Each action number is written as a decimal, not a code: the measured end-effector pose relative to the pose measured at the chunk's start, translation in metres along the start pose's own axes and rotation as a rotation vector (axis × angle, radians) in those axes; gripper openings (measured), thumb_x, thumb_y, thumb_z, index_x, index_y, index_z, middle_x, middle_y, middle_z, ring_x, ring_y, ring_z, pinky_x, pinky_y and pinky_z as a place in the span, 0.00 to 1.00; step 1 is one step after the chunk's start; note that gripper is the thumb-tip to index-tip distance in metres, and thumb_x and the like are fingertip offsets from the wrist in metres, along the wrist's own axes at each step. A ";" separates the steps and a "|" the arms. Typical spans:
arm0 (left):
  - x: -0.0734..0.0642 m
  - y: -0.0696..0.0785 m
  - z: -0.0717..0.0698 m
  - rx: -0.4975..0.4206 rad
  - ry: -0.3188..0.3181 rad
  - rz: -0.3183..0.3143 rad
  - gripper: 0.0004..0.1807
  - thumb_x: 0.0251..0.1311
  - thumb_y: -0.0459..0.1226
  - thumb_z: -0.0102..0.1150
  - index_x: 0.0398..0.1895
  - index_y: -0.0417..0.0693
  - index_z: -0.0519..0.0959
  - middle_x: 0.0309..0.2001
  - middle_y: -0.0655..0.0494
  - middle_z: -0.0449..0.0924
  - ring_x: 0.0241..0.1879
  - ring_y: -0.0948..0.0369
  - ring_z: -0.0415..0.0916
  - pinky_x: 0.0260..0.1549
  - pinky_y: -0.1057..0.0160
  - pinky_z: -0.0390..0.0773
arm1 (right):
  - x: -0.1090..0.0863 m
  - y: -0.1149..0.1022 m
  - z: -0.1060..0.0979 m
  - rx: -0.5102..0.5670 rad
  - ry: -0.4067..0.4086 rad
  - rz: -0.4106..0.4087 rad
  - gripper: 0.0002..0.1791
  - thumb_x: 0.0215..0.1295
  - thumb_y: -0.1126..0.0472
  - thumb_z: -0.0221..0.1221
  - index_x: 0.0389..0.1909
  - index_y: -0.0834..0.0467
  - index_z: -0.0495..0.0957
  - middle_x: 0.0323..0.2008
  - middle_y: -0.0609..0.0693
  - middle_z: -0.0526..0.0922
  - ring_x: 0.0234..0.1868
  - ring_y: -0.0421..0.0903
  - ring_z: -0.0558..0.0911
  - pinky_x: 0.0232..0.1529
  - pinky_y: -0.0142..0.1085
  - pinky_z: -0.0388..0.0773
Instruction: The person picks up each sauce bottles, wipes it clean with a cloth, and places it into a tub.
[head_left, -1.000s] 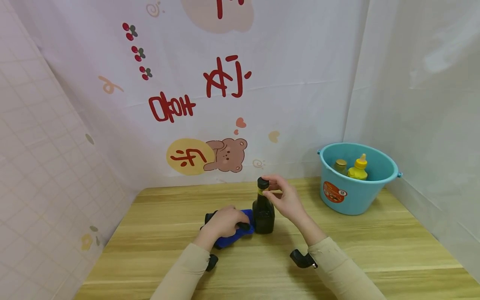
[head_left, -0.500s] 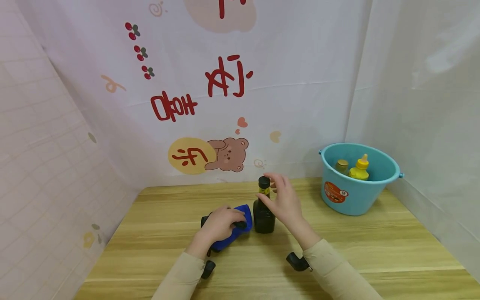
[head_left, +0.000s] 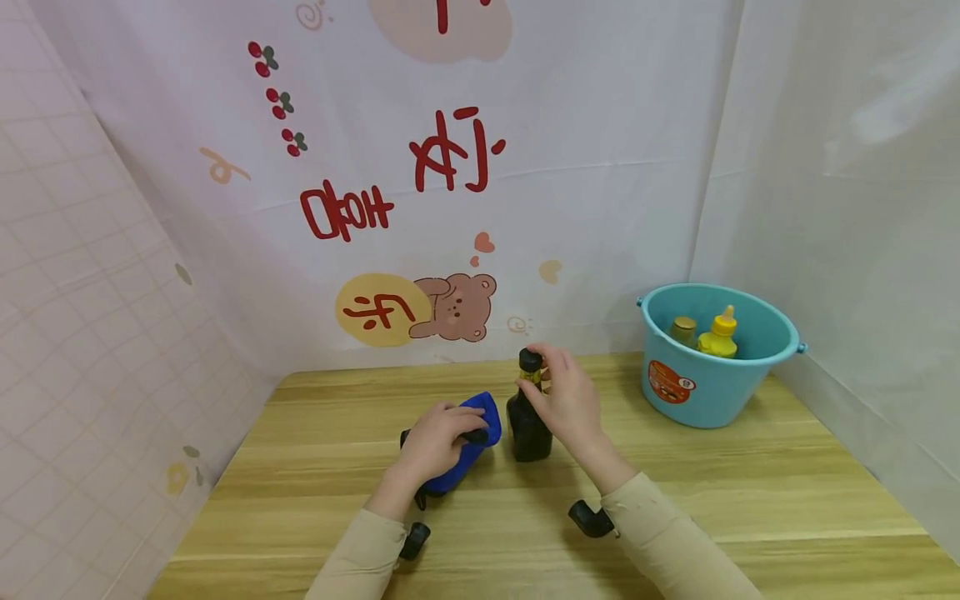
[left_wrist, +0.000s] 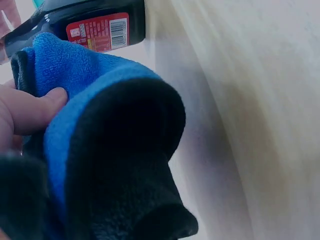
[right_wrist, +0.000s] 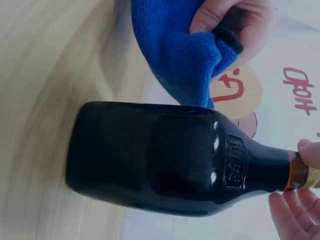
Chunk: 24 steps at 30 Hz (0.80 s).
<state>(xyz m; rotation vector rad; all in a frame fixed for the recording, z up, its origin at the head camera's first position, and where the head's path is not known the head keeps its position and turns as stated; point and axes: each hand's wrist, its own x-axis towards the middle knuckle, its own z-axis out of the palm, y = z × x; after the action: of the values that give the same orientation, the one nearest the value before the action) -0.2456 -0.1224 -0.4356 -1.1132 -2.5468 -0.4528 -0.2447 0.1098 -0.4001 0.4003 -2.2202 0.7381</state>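
Left hand has fingers curled, gripping a folded blue cloth with black edging; thumb presses on the blue side in the left wrist view. Right hand is partly closed, thumb and fingers around the neck of a dark bottle, index finger up by the black cap. Bottle is roughly upright over the middle of the wood-grain worktop; can't tell if its base touches. Cloth is just beside the bottle, to its left. Red label with barcode faces the left wrist camera. Blue bucket far right, holding a yellow squeeze bottle and a gold-capped jar.
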 end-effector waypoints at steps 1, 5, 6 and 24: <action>0.000 0.000 0.000 -0.007 0.006 -0.007 0.20 0.53 0.23 0.66 0.47 0.51 0.87 0.55 0.55 0.82 0.51 0.52 0.78 0.49 0.54 0.78 | 0.000 0.001 0.000 0.004 0.000 0.002 0.31 0.52 0.59 0.75 0.57 0.54 0.76 0.37 0.54 0.77 0.31 0.49 0.82 0.24 0.41 0.77; -0.002 -0.001 -0.001 -0.046 0.029 -0.029 0.21 0.53 0.22 0.66 0.47 0.52 0.87 0.56 0.56 0.82 0.50 0.51 0.78 0.48 0.54 0.78 | 0.002 0.004 -0.001 0.038 -0.019 0.012 0.29 0.54 0.60 0.74 0.58 0.54 0.76 0.39 0.54 0.78 0.32 0.47 0.82 0.27 0.39 0.80; -0.002 -0.001 -0.001 -0.056 0.035 -0.032 0.21 0.53 0.22 0.66 0.47 0.52 0.87 0.56 0.56 0.82 0.50 0.51 0.78 0.48 0.54 0.78 | 0.002 0.005 -0.001 0.054 -0.026 0.018 0.29 0.55 0.61 0.74 0.58 0.54 0.76 0.39 0.54 0.78 0.33 0.47 0.82 0.28 0.39 0.81; 0.012 -0.005 -0.025 -0.185 0.129 -0.030 0.23 0.53 0.19 0.63 0.50 0.47 0.85 0.57 0.54 0.81 0.57 0.52 0.77 0.57 0.51 0.73 | 0.010 0.026 -0.006 0.399 -0.228 0.043 0.28 0.62 0.74 0.64 0.62 0.52 0.76 0.56 0.57 0.76 0.46 0.52 0.80 0.43 0.40 0.84</action>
<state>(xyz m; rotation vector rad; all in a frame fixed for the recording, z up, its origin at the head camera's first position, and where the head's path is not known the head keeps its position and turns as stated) -0.2527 -0.1280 -0.4090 -1.0712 -2.4506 -0.7564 -0.2599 0.1333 -0.3993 0.6615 -2.2919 1.2177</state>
